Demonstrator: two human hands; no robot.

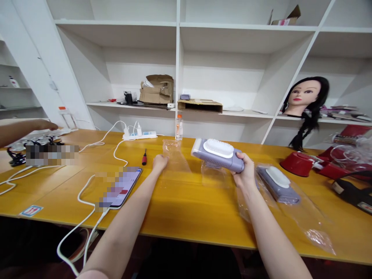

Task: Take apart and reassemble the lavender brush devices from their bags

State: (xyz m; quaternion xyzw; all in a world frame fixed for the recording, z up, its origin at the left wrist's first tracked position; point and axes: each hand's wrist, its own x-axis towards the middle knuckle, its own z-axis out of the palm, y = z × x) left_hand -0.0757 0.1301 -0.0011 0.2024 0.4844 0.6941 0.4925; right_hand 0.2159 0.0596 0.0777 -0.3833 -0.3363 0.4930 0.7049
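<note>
My right hand (246,170) is wrapped round one end of a purple-grey handheld device (235,164), raised over the table. A white oval pad with short bristles (217,148) sits on the device's upper face. My left hand (160,162) is closed at the left edge of a clear plastic bag (176,161), its fingertips partly hidden. Just right of my right hand, a second purple-grey device (279,186) with a white pad lies inside a clear bag (315,224). More clear plastic shows under my right wrist.
A phone (128,190) with white cables and a red-black screwdriver (144,158) lie left. A power strip (139,135) and orange-capped bottle (179,128) stand behind. Red parts (299,162) and a mannequin head (305,97) are right. Another person's arm (26,130) reaches in from the left.
</note>
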